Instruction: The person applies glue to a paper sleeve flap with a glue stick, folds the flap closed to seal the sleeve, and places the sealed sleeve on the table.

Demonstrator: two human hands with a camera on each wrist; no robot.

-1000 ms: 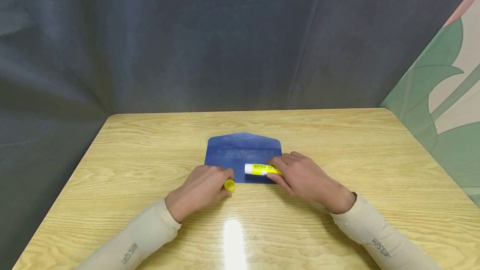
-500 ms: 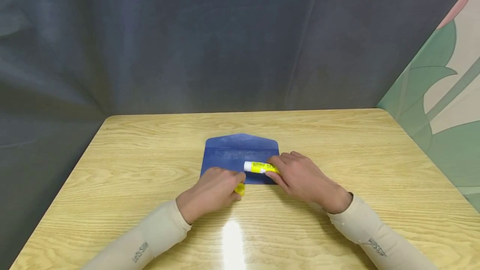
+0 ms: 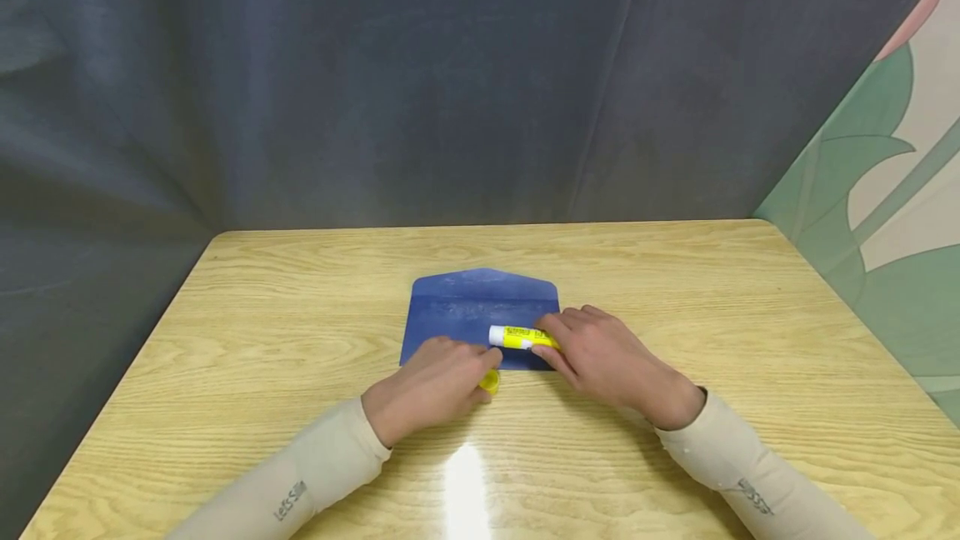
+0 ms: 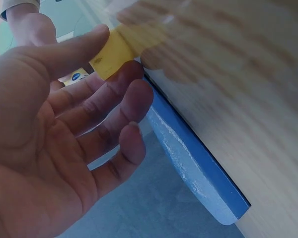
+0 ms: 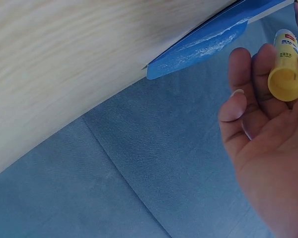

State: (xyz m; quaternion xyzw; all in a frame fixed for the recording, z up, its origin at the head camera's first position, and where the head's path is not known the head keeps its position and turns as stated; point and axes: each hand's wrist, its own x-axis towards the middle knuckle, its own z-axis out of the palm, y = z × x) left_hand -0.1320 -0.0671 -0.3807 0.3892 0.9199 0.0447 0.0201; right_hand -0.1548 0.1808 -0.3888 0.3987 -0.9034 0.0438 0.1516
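My right hand [image 3: 600,352] holds a yellow and white glue stick [image 3: 517,337] level, its white end pointing left; the right wrist view shows the glue stick [image 5: 286,67] between thumb and fingers. With thumb and fingertips my left hand [image 3: 438,382] pinches a yellow cap [image 3: 490,382], close to the table and just below the glue stick's white end. The cap [image 4: 112,55] and the glue stick stand apart. Under both hands lies a blue envelope [image 3: 450,319], its pointed flap [image 3: 483,282] unfolded away from me and marked with whitish smears. The left hand covers its near left corner.
The wood-grain table [image 3: 300,298] reaches back to a dark curtain [image 3: 420,90]. At the right stands a panel [image 3: 885,190] with a leaf pattern. A bright light reflection [image 3: 467,490] lies on the near part of the table.
My left hand has moved right with the cap, closer to the glue stick, and now covers more of the cap. The right hand and glue stick have stayed nearly still.
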